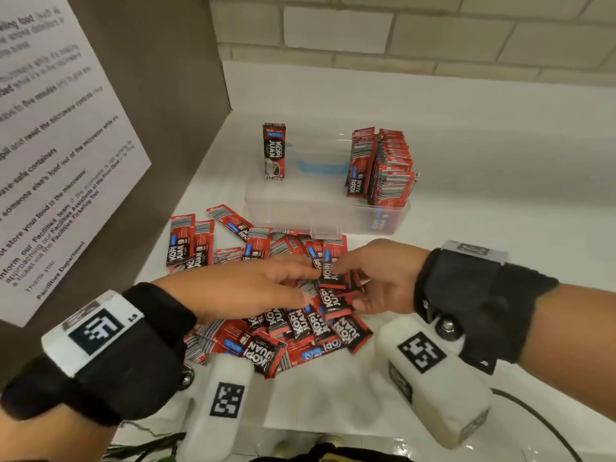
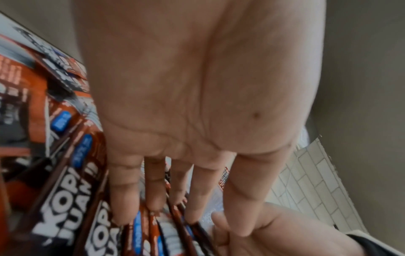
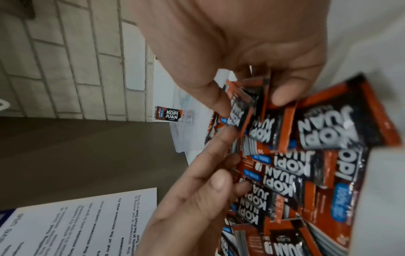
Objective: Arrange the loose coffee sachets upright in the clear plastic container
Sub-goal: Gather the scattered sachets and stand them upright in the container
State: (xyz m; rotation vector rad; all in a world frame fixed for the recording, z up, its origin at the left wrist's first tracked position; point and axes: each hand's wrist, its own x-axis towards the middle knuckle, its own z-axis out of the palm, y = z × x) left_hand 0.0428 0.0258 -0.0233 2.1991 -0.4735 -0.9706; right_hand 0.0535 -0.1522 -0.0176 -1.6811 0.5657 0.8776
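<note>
Red and black Kopi Juan sachets [image 1: 266,331] lie in a loose pile on the white counter. Behind them stands the clear plastic container [image 1: 283,208]. A row of sachets [image 1: 380,168] stands upright at its right end and a single sachet [image 1: 274,151] stands at its left end. My right hand [image 1: 348,285] pinches a small bunch of sachets [image 3: 241,110] between thumb and fingers just above the pile. My left hand [image 1: 308,283] reaches over the pile with fingers [image 2: 122,199] straight, their tips touching the held bunch.
A grey appliance side with a printed paper notice [image 1: 50,161] walls off the left. A tiled wall [image 1: 400,35] runs along the back. Bare white counter [image 1: 500,195] lies right of the container. A black cable [image 1: 533,415] curves at the lower right.
</note>
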